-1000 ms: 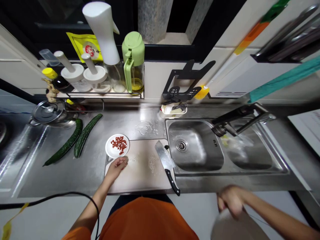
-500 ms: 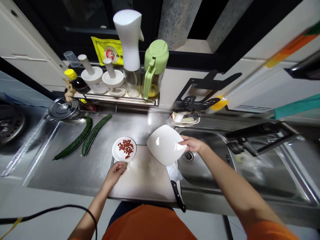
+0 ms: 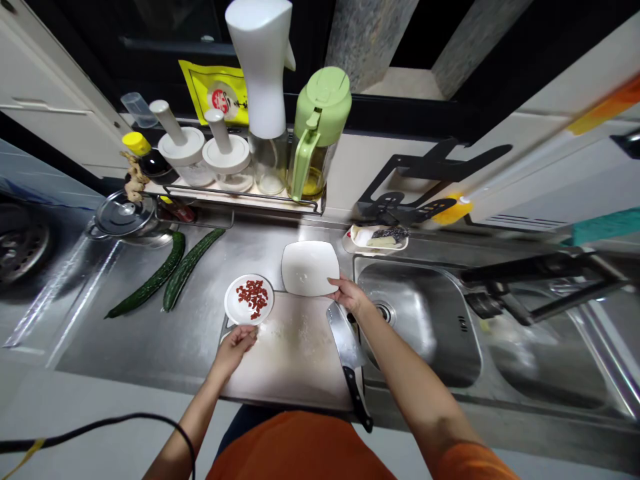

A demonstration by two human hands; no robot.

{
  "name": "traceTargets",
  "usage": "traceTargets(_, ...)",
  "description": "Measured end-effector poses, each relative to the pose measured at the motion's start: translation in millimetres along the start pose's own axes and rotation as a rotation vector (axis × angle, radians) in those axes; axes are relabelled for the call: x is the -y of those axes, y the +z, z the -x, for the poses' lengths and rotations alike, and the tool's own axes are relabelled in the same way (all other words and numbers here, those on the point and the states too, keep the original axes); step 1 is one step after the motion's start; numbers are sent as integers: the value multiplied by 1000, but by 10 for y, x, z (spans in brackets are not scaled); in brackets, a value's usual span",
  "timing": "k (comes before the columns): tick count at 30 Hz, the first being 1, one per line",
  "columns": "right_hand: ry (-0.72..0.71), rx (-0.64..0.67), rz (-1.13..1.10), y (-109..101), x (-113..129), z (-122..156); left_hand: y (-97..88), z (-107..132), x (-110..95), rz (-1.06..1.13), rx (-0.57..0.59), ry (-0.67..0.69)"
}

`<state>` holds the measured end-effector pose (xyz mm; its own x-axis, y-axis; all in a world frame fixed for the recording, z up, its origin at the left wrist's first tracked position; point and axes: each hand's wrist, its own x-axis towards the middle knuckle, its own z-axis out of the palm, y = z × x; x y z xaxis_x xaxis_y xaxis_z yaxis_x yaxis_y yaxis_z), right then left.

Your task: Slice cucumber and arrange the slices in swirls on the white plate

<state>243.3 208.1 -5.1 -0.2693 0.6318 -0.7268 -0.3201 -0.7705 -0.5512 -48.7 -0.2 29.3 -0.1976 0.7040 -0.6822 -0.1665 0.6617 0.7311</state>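
A white squarish plate point(image 3: 307, 263) is in my right hand point(image 3: 349, 293), gripped by its right corner over the back edge of a pale cutting board point(image 3: 290, 360). My left hand point(image 3: 237, 348) rests at the board's left edge, fingers drawn together; whether anything is between them is hidden. Just beyond its fingertips sits a small white round plate point(image 3: 231, 303) holding small red-brown pieces point(image 3: 253, 296). A kitchen knife point(image 3: 350, 360) with a black handle lies along the board's right side, its handle past the front edge.
Two cucumbers point(image 3: 189, 265) lie on the steel counter at left, near a lidded pot point(image 3: 125, 215). A rack point(image 3: 240, 200) behind carries jars, an oil bottle point(image 3: 320, 127) and a sprayer. Right are the sink point(image 3: 425, 333), a black faucet point(image 3: 540, 280) and a small white container point(image 3: 377, 240).
My right hand has moved left and slightly back with the white plate, which now sits flatter behind the board. More of the knife blade shows. My left hand has barely shifted.
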Motion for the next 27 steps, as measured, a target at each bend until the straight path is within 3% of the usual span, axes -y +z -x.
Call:
traceTargets(9, -13, -53, 44, 19, -51, -1, 43, 17, 25, -33, 0, 31)
traceTargets(20, -157, -318, 489, 79, -116, -132, 0, 29, 44, 1, -10, 19)
traceTargets(27, -159, -420, 854, 46, -60, -151, -249, 40, -14, -4, -81, 37)
